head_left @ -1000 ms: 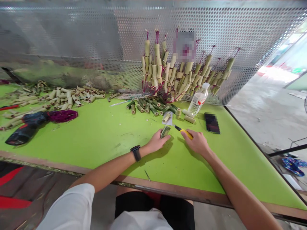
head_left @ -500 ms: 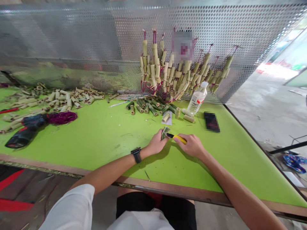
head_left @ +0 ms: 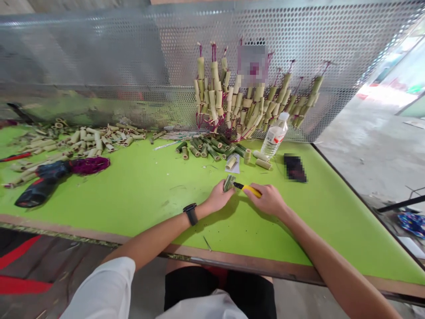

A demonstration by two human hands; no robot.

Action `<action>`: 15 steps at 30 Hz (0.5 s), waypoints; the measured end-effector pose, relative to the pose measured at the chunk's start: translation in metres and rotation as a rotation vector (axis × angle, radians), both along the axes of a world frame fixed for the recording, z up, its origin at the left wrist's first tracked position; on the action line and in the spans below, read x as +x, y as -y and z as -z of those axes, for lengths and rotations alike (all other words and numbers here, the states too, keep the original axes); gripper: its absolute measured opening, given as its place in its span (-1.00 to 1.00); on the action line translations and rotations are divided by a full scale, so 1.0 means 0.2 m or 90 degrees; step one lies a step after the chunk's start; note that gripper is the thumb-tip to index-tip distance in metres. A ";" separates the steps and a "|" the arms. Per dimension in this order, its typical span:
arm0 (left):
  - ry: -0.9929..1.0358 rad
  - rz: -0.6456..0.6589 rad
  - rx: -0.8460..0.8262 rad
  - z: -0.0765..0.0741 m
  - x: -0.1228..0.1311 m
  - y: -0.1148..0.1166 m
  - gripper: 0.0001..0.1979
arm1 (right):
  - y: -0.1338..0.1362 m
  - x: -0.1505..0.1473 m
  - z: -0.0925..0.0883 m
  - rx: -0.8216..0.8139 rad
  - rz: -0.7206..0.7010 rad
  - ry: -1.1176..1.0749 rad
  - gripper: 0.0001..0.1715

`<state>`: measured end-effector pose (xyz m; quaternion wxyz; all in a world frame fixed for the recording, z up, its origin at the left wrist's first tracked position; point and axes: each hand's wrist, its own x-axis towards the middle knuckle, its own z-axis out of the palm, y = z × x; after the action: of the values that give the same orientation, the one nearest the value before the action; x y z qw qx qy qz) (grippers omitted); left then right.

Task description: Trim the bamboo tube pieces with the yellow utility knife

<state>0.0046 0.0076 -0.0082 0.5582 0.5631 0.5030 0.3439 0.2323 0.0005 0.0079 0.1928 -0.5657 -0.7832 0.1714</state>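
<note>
My left hand (head_left: 219, 197), a dark watch on its wrist, is closed round a short green bamboo piece (head_left: 228, 182) above the table. In my right hand (head_left: 268, 198) is a yellow and black utility knife (head_left: 251, 190), its tip pointing left at the bamboo piece. Whether the blade touches the bamboo I cannot tell. Just beyond my hands, a peeled bamboo piece (head_left: 231, 162) lies on a small white paper. Behind it is a heap of green bamboo pieces (head_left: 209, 148).
A water bottle (head_left: 275, 135) and a blurred dark object (head_left: 295, 168) stand and lie to the right. Left are a power drill (head_left: 40, 186), purple cord (head_left: 90, 165) and many pale bamboo pieces (head_left: 96, 137). Strung bamboo (head_left: 215, 93) hangs on the perforated metal panel (head_left: 129, 57) behind the green table (head_left: 139, 190).
The knife and my right hand have shifted slightly right, the tip a little farther from the bamboo piece. My left hand keeps its hold. The whole view has shifted slightly.
</note>
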 end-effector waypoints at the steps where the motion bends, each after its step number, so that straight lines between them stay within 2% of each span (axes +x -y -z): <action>1: -0.001 -0.001 0.004 0.00 0.00 0.00 -0.86 | 0.01 -0.01 0.00 -0.005 -0.015 0.002 -0.28; 5: -0.032 -0.023 0.068 -0.01 0.00 0.01 -0.83 | 0.03 -0.03 -0.02 -0.016 -0.057 0.003 -0.30; 9: -0.069 -0.025 0.136 0.00 0.01 0.02 -0.89 | 0.05 -0.04 -0.01 -0.034 -0.088 -0.013 -0.26; 13: -0.127 -0.045 0.154 0.01 0.01 0.03 -0.90 | 0.02 -0.03 0.03 -0.014 -0.057 0.013 -0.28; 15: -0.147 -0.043 0.149 0.01 0.02 0.05 -0.93 | -0.02 0.01 0.03 -0.002 0.004 0.019 -0.26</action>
<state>0.0077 -0.0023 -0.0102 0.4157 0.6425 0.5391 0.3518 0.2347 0.0039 0.0023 0.1809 -0.5709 -0.7840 0.1633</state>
